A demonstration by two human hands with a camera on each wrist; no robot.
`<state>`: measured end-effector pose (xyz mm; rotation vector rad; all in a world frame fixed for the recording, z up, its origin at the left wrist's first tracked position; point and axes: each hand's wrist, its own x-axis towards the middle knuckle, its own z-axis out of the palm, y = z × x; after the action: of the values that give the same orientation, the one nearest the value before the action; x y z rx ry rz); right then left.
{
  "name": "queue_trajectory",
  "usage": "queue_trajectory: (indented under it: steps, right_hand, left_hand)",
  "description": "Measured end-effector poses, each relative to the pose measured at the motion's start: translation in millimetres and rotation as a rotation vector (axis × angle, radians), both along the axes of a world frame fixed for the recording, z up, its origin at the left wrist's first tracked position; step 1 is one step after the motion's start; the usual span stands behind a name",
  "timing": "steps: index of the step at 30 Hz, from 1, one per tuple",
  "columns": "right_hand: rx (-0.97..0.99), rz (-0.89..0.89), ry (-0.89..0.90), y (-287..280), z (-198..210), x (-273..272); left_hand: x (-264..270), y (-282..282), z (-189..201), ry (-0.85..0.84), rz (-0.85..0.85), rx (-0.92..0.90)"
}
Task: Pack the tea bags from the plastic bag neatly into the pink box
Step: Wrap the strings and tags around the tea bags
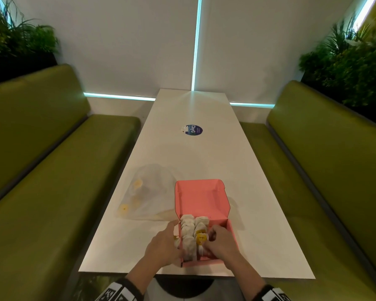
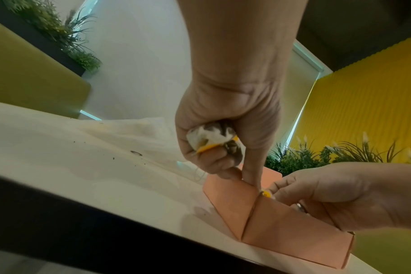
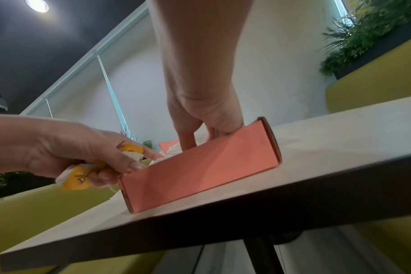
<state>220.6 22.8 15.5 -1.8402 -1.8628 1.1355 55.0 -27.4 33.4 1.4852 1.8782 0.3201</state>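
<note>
The open pink box (image 1: 204, 198) stands at the table's near edge, lid back, with two rows of tea bags (image 1: 189, 233) inside. My left hand (image 1: 172, 242) is at the box's left wall and grips a few spare tea bags (image 2: 211, 138) in its curled fingers, index finger pointing down into the box (image 2: 230, 200). My right hand (image 1: 213, 241) reaches into the box (image 3: 200, 165) from the right and pinches a yellow-tagged tea bag (image 1: 201, 238) in the right row. The clear plastic bag (image 1: 148, 192) lies left of the box with a few tea bags inside.
A round blue sticker (image 1: 193, 129) lies mid-table. Green benches (image 1: 52, 181) flank the white table (image 1: 204, 153) on both sides. The box sits close to the near table edge (image 1: 195, 275). Dark crumbs and a small ring (image 2: 136, 152) lie on the table to the left.
</note>
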Motion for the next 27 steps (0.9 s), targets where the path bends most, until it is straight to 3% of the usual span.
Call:
queue_trajectory:
  steps: [6,9,16,27]
  right_hand:
    - [0.127,0.079,-0.010,2.7,9.7,10.5]
    - [0.198,0.217,-0.100,1.4,12.8,15.5]
    - [-0.055,0.633,-0.366,-7.3,11.4,6.8]
    - [-0.016,0.642,-0.358,-4.6,8.7,-1.5]
  left_hand:
    - [-1.7,1.9,-7.1,0.043,0.014,-0.027]
    - [-1.7,2.2,-9.6,0.063,0.005,-0.032]
    - [-1.1,4.0,-7.9,0.131,-0.051,-0.053]
    - [-3.6,5.2,-3.7,0.165,-0.143,-0.081]
